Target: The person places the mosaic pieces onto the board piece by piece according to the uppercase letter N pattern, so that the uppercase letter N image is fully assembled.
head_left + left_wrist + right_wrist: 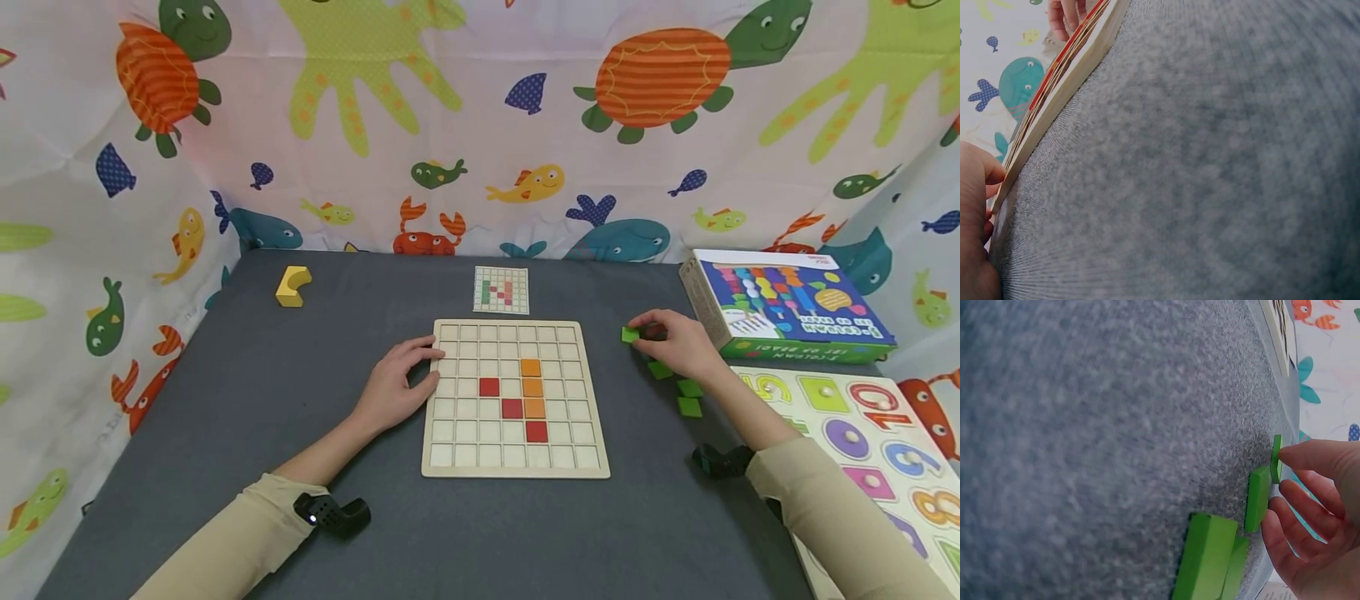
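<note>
A wooden grid board point(516, 471) lies mid-table, with three red tiles point(489, 387) and three orange tiles point(532, 387) in its cells. My left hand point(396, 385) rests at the board's left edge, fingertips on the rim; part of that hand point(977, 219) shows in the left wrist view. Right of the board, my right hand point(678, 343) pinches a green tile point(630, 335) between thumb and finger; in the right wrist view the hand point(1319, 506) holds the tile point(1276, 459) near the table. Several other green tiles point(689, 407) lie close to that hand.
Behind the board lies a small pattern card point(501, 290). A yellow block point(292, 287) stands at the back left. A colourful box point(795, 308) and a number board point(870, 450) occupy the right side. A patterned cloth hangs behind the table.
</note>
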The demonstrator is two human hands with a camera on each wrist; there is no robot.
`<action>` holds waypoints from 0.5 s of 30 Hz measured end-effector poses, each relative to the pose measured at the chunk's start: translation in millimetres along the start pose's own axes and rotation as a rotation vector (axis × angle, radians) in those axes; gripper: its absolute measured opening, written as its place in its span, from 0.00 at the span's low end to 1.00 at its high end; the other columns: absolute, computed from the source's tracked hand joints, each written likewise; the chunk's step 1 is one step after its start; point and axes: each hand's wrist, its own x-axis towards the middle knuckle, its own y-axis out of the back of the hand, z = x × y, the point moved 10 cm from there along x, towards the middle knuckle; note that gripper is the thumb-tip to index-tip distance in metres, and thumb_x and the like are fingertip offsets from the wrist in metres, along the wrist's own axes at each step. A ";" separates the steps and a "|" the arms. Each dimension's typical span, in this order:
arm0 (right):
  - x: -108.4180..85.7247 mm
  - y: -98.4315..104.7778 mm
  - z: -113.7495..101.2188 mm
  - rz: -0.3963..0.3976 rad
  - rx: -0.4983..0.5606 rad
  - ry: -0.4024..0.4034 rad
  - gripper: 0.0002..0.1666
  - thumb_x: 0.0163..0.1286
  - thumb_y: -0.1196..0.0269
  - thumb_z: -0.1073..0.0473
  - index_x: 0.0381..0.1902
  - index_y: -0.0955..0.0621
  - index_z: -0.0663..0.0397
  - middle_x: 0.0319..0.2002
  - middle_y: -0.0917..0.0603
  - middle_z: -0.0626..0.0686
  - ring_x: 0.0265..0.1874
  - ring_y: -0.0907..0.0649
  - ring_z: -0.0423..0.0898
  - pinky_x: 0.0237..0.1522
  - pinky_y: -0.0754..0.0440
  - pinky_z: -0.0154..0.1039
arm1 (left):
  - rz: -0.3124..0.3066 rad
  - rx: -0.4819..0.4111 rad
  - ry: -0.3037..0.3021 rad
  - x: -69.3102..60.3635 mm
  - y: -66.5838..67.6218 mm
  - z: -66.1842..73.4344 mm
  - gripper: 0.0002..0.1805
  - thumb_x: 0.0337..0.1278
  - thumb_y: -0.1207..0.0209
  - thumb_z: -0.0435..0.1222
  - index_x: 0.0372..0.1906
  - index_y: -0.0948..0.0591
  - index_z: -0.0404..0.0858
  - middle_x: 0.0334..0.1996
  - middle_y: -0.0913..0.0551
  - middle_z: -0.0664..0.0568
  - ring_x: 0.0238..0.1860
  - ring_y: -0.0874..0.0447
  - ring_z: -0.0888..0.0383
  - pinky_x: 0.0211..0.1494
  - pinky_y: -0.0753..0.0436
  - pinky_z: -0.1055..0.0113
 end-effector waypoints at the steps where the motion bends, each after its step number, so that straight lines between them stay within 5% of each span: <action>1: 0.3 -0.1 -0.1 -0.002 -0.004 0.000 0.18 0.68 0.37 0.62 0.54 0.20 0.61 0.51 0.20 0.65 0.48 0.22 0.60 0.49 0.25 0.57 | 0.001 0.001 0.001 -0.1 0.1 0.0 0.16 0.62 0.39 0.37 0.53 0.17 0.41 0.64 0.26 0.46 0.65 0.31 0.48 0.64 0.31 0.47; 15: 1.7 -4.4 -9.6 0.032 -0.033 0.081 0.16 0.66 0.34 0.60 0.51 0.18 0.59 0.45 0.17 0.61 0.44 0.19 0.56 0.45 0.23 0.54 | -0.002 0.006 0.013 0.5 -0.5 0.7 0.16 0.61 0.39 0.36 0.53 0.16 0.40 0.63 0.25 0.47 0.66 0.31 0.49 0.65 0.32 0.47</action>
